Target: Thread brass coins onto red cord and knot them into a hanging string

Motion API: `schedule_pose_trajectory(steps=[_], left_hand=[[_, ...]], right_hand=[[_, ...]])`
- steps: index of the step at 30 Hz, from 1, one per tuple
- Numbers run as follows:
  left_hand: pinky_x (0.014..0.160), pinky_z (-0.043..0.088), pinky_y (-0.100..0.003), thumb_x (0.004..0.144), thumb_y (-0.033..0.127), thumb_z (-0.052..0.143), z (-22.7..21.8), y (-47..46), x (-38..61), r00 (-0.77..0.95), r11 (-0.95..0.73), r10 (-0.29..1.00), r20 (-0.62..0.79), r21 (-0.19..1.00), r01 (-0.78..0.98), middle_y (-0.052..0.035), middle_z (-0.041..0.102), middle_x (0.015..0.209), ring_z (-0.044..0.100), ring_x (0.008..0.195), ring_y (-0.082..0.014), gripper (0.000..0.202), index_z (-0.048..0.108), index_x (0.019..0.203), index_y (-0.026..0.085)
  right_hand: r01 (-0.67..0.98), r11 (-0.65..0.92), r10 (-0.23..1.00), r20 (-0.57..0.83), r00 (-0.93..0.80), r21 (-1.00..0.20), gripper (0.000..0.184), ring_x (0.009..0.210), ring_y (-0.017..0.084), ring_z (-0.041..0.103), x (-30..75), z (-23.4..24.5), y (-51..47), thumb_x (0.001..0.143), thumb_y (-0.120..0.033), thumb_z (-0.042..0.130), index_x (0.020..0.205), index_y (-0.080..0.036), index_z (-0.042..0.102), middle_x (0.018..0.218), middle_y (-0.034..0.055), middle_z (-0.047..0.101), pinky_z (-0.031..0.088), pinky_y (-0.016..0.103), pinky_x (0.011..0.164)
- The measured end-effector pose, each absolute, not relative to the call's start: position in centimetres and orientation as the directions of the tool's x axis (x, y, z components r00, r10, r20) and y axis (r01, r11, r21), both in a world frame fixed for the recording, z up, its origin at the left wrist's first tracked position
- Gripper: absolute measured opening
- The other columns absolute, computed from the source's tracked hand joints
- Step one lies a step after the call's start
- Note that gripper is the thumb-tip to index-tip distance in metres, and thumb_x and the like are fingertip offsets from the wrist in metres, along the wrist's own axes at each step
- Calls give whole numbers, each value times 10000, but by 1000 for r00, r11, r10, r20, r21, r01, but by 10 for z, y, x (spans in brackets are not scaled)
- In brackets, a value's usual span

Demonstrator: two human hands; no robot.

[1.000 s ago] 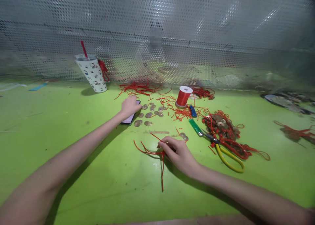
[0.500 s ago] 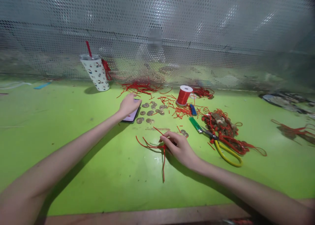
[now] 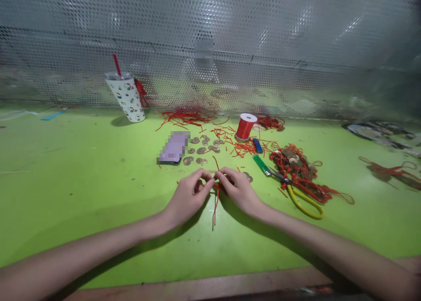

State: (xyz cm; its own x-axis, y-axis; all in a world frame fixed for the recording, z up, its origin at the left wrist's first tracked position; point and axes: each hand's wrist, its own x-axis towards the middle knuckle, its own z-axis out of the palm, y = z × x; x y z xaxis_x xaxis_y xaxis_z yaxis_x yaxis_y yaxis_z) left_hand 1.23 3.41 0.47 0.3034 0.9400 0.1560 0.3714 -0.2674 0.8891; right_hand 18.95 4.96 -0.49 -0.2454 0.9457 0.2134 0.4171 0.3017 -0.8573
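Both hands meet over the near middle of the table, fingertips almost touching. My right hand [image 3: 239, 191] is closed in a pinch on a knotted red cord [image 3: 215, 206], whose tails hang down toward me and poke up above the fingers. My left hand [image 3: 192, 196] is also closed, thumb against forefinger, at the same cord; the exact spot it grips is hidden by the fingers. Just beyond the hands lie several loose old-style coins [image 3: 201, 151]. A phone [image 3: 175, 147] rests flat left of those coins.
Scissors with yellow handles [image 3: 304, 203], a green lighter [image 3: 261, 165] and a blue lighter [image 3: 258, 146] lie to the right, beside a heap of corded coins [image 3: 294, 165]. A red cord spool [image 3: 245, 127] stands behind. A tumbler [image 3: 126, 97] stands back left, before the perforated metal panel [image 3: 263, 42].
My left hand has left the phone and come down and right to the red cord beside my right hand. The right hand has stayed nearly in place.
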Motion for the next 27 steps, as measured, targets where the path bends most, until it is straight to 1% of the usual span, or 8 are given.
schedule_pose_trajectory(steps=[6,9,11,14,19,22,25,27], left_hand=[[606,435,-283,969,422,525,2,42,14,331,-121,943,32,960,252,-32,658,756,602,692,-162,318,621,792,176],[596,448,-282,941,438,563,3,42,15,340,-82,940,11,978,194,-67,712,831,640,738,-175,304,650,825,171],[526,423,-269,914,448,596,3,43,16,341,-10,939,-44,988,155,-63,728,839,603,607,-140,282,626,851,174],[415,328,-244,897,455,608,0,46,16,366,128,916,-164,984,121,-37,738,770,434,392,-76,272,565,900,186],[403,241,-225,904,410,618,0,54,15,419,142,889,-182,982,124,-21,714,640,372,371,-61,247,564,902,170],[448,325,-239,917,372,616,1,53,15,410,91,904,-122,991,95,-16,714,647,462,416,-80,210,574,886,169],[617,485,-286,925,340,624,1,47,16,386,18,922,-30,999,34,-15,726,673,632,587,-135,174,576,884,177],[704,533,-324,927,341,627,1,44,16,385,-1,923,-2,1000,6,-20,735,691,685,669,-165,170,582,904,179]], right_hand=[[372,298,951,237,-200,-879,286,567,141,502,183,-5,57,972,-382,484,768,-201,570,608,-24,553,380,264,560],[305,285,952,230,-204,-909,273,562,142,548,180,-8,58,975,-400,490,817,-198,584,613,-19,587,423,267,573],[256,273,954,226,-198,-927,287,574,144,574,179,-10,57,981,-435,491,859,-197,594,638,-12,608,445,268,581],[189,231,963,196,-184,-954,319,546,138,563,179,-13,56,982,-492,491,901,-200,592,638,-17,603,432,256,530],[171,210,969,182,-164,-963,322,478,116,503,183,-16,55,983,-495,504,908,-195,591,615,-29,581,397,240,467],[184,214,972,190,-141,-959,308,470,117,507,185,-15,56,985,-487,511,924,-197,595,599,-31,588,394,237,466],[159,191,978,173,-120,-969,311,453,122,509,185,-14,55,976,-503,530,957,-201,603,557,-42,571,380,230,445],[129,171,981,156,-117,-977,319,429,121,503,185,-14,55,971,-515,537,953,-203,598,522,-53,552,372,226,428]])
